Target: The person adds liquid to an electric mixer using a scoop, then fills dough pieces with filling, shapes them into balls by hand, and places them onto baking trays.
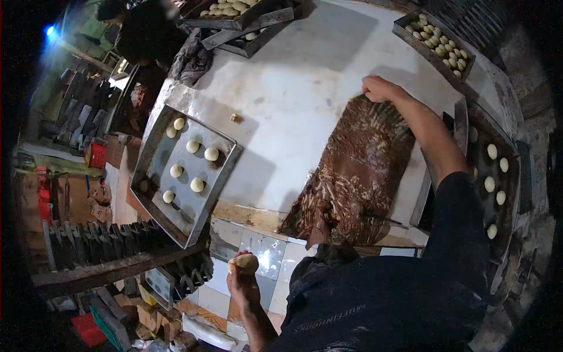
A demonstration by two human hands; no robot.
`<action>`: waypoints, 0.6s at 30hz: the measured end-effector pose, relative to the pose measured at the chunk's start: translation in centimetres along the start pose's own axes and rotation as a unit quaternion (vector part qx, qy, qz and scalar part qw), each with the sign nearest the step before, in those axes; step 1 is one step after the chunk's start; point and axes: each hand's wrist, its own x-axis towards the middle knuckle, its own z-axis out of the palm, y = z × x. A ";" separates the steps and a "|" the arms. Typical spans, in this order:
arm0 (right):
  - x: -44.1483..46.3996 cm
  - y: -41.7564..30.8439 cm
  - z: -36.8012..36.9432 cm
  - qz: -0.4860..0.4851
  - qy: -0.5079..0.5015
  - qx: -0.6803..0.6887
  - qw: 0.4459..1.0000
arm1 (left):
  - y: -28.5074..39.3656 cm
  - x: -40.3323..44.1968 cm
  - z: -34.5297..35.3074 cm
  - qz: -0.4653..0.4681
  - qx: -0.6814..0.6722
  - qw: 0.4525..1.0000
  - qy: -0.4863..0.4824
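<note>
My left hand (240,287) is raised in front of the table edge, fingers closed around a rounded, pale tan dough ball (247,264). My right hand (380,89) is stretched over the white table top and grips the far edge of a brown, heavily stained cloth (363,158). The cloth lies spread on the table, its near end bunched at the front edge by my body. To the left, a metal tray (220,182) holds several pale dough balls (193,146), set apart from each other.
A small scrap of dough (236,117) lies on the table (293,88). At the back right is a tray (404,26) full of dough balls; stacked trays (252,38) stand at the back left. Another tray (510,229) is at my right. A person (146,35) stands far left.
</note>
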 end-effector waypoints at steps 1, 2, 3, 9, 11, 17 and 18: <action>1.5 0.1 -0.2 -0.015 0.039 -0.006 0.999 | 0.2 0.3 0.1 0.008 -0.004 1.000 -0.011; 3.0 0.2 -0.4 -0.030 0.078 -0.014 0.996 | 0.3 0.5 0.0 0.015 -0.005 1.000 -0.020; 4.8 -0.1 -0.8 -0.007 0.067 -0.028 0.997 | 0.5 0.6 -0.3 0.010 -0.005 1.000 -0.014; 7.1 0.4 -2.5 0.191 0.247 -0.123 0.942 | 1.5 -0.4 -1.2 0.039 0.038 0.998 0.030; 7.5 1.3 -3.6 0.262 0.200 -0.160 0.930 | 1.6 -1.4 -2.1 0.040 0.025 0.998 0.052; -2.0 -2.1 -4.0 0.278 0.365 0.185 0.869 | -1.2 -1.2 -5.6 -0.078 -0.022 0.996 0.044; -5.8 -5.2 -4.2 0.268 0.362 0.201 0.870 | -1.4 -1.3 -5.8 -0.110 -0.022 0.993 0.040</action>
